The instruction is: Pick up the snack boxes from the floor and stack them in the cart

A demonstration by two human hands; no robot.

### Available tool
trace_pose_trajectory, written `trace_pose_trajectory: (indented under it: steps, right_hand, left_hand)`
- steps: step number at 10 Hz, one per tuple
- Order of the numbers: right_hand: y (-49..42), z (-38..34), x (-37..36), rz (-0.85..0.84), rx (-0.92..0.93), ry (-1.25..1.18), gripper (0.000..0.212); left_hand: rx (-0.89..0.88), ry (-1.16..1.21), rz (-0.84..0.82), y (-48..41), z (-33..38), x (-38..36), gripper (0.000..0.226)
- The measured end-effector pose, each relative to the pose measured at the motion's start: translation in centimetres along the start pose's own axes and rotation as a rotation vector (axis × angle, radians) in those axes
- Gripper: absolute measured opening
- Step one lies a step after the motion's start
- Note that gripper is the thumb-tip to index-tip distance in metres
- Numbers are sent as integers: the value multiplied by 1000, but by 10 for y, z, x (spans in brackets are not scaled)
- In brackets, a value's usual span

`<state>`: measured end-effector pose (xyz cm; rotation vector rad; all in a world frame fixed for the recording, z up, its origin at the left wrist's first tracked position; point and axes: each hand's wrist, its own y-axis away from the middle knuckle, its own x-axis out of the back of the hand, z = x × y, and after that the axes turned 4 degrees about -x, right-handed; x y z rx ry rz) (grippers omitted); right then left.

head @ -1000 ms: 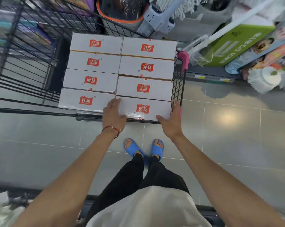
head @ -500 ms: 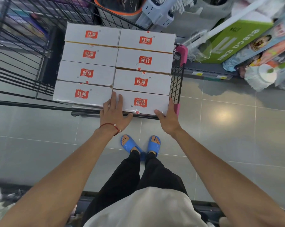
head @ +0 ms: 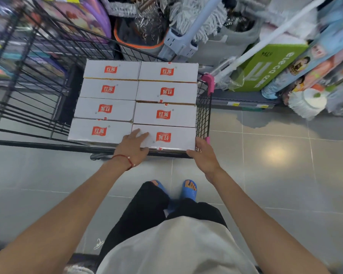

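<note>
Several white snack boxes with red logos fill the black wire cart (head: 203, 115) in two columns. The nearest box on the right column (head: 172, 138) lies at the cart's front edge. My left hand (head: 132, 146) rests flat on that box's top left part, fingers straight, thumb along its near edge. My right hand (head: 203, 153) touches the box's right end at its near corner, against the cart's wire side. The neighbouring box (head: 99, 131) lies level with it on the left.
Mops (head: 188, 30), a bucket (head: 139, 36) and a green carton (head: 265, 68) crowd the shelf behind the cart. Grey tiled floor (head: 275, 175) spreads to the right and in front. My feet in blue sandals (head: 189, 189) stand just before the cart.
My left hand has slid right, further onto the top of the nearest box. My right hand stays at the box's right end. The view has shifted slightly.
</note>
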<state>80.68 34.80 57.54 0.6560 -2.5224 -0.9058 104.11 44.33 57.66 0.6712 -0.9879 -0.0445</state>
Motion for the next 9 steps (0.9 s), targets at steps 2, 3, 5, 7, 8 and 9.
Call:
trace_pose_trajectory:
  steps: [2,3,5,7,8,9]
  right_hand:
    - [15,8,-6,23,-40,-35,60]
    - [20,0,-10,72,-71,-77,54]
    - [36,6,-30,345,-157,-378,33]
    - [76,29,-23,602,-217,-758,28]
    - [102,49,-4,697,-209,-898,28]
    - [123,79,25,813,-201,-981,26]
  left_hand:
    - [-330,-58,-97,-12,19,-11,50]
    - [-379,-148,-127,-20,24,-11,55]
    - [-492,-109,-224,-21,23,7,53]
    - [-639,-32,-227,-27,59,13,43]
    - [-746,37,-232,-25,97,5,38]
    - [-812,38,-233,-17,150,-11,35]
